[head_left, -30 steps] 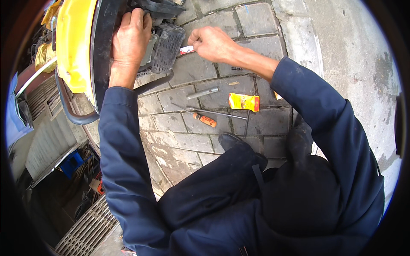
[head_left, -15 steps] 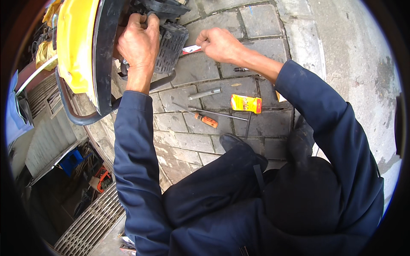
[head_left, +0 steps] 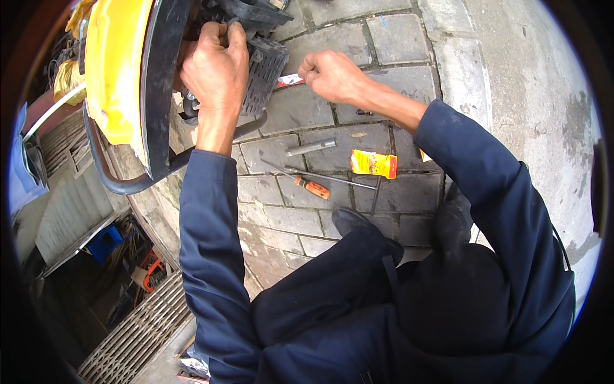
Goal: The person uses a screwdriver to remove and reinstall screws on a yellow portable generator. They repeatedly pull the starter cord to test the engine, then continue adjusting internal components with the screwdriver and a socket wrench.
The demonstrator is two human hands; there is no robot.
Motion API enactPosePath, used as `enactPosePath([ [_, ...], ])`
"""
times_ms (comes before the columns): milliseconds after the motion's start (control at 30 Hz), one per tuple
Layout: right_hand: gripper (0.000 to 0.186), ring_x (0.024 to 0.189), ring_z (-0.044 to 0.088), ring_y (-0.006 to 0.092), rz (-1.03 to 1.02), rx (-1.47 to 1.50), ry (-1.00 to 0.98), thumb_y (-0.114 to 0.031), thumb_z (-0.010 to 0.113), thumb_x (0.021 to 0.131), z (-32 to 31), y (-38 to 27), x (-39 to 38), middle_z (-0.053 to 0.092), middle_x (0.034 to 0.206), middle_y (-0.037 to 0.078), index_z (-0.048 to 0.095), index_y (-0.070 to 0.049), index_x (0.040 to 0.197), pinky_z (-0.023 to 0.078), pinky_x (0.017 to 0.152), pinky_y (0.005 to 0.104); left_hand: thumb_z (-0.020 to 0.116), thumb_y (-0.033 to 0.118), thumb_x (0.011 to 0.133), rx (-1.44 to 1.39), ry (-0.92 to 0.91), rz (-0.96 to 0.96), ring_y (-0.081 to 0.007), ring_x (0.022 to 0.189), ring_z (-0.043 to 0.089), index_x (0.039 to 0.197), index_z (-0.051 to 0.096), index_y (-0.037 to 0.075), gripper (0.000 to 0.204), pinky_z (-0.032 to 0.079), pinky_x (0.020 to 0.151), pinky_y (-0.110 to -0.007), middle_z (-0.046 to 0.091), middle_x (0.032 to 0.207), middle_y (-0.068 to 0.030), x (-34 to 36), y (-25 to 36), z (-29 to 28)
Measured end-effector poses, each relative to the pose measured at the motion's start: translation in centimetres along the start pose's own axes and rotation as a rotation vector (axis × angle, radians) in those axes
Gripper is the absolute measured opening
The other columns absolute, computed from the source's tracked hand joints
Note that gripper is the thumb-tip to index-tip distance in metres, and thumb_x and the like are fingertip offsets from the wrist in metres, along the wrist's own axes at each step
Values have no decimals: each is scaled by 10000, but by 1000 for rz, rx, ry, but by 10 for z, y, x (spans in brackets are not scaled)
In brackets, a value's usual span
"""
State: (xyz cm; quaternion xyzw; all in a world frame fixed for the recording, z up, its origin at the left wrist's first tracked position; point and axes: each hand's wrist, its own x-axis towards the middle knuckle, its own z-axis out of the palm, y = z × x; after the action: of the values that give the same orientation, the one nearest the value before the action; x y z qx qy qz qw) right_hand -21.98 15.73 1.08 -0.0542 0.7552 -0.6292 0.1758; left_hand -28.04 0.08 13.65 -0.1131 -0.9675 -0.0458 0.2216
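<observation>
My left hand [head_left: 216,69] reaches into the machine beside its black slotted cover [head_left: 263,72]. Its thumb and fingers are pinched together among dark parts, and whatever they grip is hidden. Over the paving my right hand [head_left: 338,78] is raised, fingers curled together; I cannot make out anything in them. Just left of those fingers shows a red and white packet [head_left: 291,80], partly covered by the hand. The machine's yellow panel [head_left: 118,70] with a black edge stands left of my left hand.
On the paving lie a metal tube [head_left: 311,148], an orange-handled screwdriver [head_left: 313,188], a long T-shaped rod tool [head_left: 339,178] and a yellow and red packet [head_left: 373,164]. A black tubular frame [head_left: 131,185] curves below the machine. A metal grating [head_left: 131,329] is at lower left.
The view has shifted slightly, so the ground things sit a little lower and further right. Both hands keep nearly the same poses, left at the machine, right over the paving.
</observation>
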Motion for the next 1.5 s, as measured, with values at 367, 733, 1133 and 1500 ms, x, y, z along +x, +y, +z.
enactPosePath([
  [367, 295, 994, 728, 357, -20, -42, -10, -69, 535, 898, 4, -3, -1, 752, 1009, 235, 736, 16, 1097, 549, 907, 447, 711, 207, 909, -194, 106, 78, -369, 659, 671, 812, 672, 81, 164, 515, 590, -450, 676, 675, -134, -1, 3, 5],
  [733, 319, 1047, 706, 411, -17, -31, -13, -81, 545, 859, 1, -5, 0, 740, 1047, 262, 748, 5, 1090, 539, 953, 475, 702, 121, 875, 126, 137, 444, -378, 728, 603, 804, 597, 72, 136, 505, 643, -471, 654, 780, -115, 10, 3, 8],
  [1133, 328, 1069, 690, 453, -34, -10, -27, -62, 543, 834, 0, -3, -5, 728, 1059, 288, 754, 18, 1072, 534, 963, 494, 720, 168, 947, -68, -113, 306, -311, 813, 704, 1022, 691, 54, 139, 558, 737, -392, 723, 895, -130, 21, 0, -12],
  [1500, 296, 1012, 730, 364, -8, -38, -6, -55, 531, 890, -3, 8, -2, 749, 1036, 251, 732, 25, 1091, 555, 920, 444, 727, 141, 930, -147, -103, 90, -369, 848, 709, 989, 715, 58, 102, 557, 770, -415, 731, 924, -156, 12, -3, -16],
])
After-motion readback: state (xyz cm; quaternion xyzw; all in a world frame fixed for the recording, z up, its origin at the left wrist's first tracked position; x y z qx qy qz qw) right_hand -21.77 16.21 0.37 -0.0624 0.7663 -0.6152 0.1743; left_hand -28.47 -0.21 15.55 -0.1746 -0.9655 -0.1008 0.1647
